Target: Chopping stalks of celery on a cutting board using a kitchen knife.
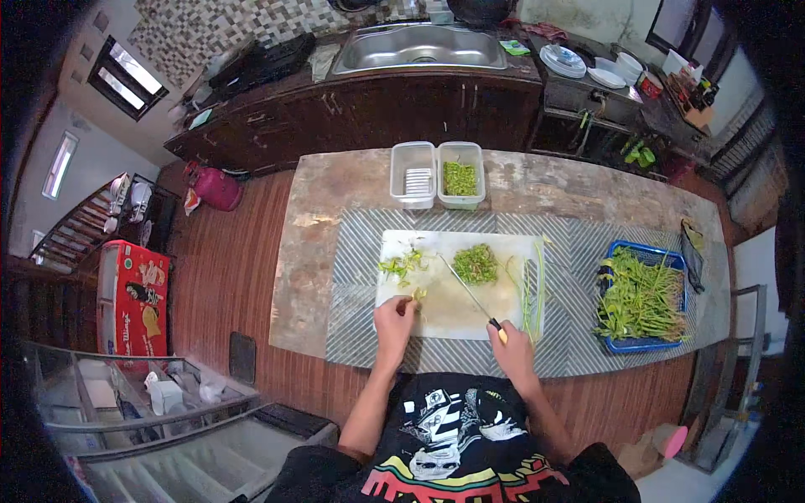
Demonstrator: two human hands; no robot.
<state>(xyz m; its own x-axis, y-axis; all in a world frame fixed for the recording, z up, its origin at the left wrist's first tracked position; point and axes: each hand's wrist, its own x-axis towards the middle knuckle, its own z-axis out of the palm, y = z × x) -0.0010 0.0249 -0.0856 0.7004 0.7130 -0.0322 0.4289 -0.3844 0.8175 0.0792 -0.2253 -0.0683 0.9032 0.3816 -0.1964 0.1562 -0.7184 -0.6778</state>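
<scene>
A white cutting board (453, 314) lies on the striped mat in front of me. My right hand (512, 349) grips a kitchen knife (468, 288) by its black and yellow handle, the blade slanting up and left over the board. Between the fingertips of my left hand (395, 317) is a small yellowish-green leaf piece (419, 293) at the board's left side. Loose leafy scraps (402, 266) lie at the upper left. A heap of chopped greens (475, 264) sits right of the blade tip. Several long green stems (532, 295) lie along the board's right edge.
A blue plastic basket (676, 251) full of uncut leafy greens (641, 295) stands at the right. Beyond the board are two clear plastic containers, a left one (412, 157) and a right one (461, 151) with chopped greens. Across the floor is a counter with a steel sink (421, 47).
</scene>
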